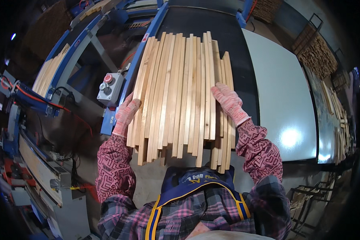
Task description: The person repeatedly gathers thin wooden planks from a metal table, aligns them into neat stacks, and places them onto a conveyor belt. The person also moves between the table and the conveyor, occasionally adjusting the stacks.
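A stack of long pale wooden strips (170,92) lies side by side in front of me, its near ends uneven and hanging past the black conveyor belt (246,100). My left hand (127,111), in a pink and white knit glove, rests along the left side of the stack with its fingers stretched out. On the right, my right hand (229,102), gloved the same way, is open, its extended fingers touching the outer side of the upper strips. Some strips lie lower, beneath and beside that hand. The undersides of both hands are hidden.
A grey control box (110,89) with a red button is mounted by the blue frame at left. More strips (50,74) lie on another machine beyond. A pale smooth tabletop (284,96) adjoins the belt at right, with stacked wood (318,56) behind it.
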A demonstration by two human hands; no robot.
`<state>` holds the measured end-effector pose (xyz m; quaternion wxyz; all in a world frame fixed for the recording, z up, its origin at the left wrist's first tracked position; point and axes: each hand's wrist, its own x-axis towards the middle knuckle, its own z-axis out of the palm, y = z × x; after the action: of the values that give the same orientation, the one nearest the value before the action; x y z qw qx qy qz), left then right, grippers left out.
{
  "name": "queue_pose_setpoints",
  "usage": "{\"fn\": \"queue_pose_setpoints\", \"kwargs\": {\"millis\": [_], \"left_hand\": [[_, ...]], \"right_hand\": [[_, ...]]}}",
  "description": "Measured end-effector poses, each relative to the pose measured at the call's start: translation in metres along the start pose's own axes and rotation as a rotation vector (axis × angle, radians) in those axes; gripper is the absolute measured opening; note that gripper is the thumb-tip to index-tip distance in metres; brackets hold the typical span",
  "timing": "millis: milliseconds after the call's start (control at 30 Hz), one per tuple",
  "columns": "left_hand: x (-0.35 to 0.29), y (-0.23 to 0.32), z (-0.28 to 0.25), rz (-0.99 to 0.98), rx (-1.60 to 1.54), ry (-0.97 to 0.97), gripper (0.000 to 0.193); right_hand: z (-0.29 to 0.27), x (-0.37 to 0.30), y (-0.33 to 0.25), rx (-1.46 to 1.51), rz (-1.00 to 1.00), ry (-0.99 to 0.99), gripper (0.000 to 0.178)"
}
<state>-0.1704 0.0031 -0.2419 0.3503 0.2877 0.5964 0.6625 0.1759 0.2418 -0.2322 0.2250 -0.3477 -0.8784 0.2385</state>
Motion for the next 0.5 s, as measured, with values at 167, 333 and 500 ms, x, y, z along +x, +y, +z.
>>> {"fn": "queue_pose_setpoints", "kwargs": {"millis": [167,333,500], "left_hand": [[0.011,-0.023,-0.013,0.030,0.129,-0.028,0.081],[-0.002,-0.013,0.021,0.066,0.208,-0.032,0.075],[-0.007,-0.012,0.017,0.059,0.125,-0.011,0.074]], "right_hand": [[0.031,0.003,-0.003,0.257,0.138,0.334,0.061],[0.015,0.003,0.009,0.854,0.289,0.212,0.056],[-0.006,0.042,-0.006,1.292,0.647,0.037,0.049]]}}
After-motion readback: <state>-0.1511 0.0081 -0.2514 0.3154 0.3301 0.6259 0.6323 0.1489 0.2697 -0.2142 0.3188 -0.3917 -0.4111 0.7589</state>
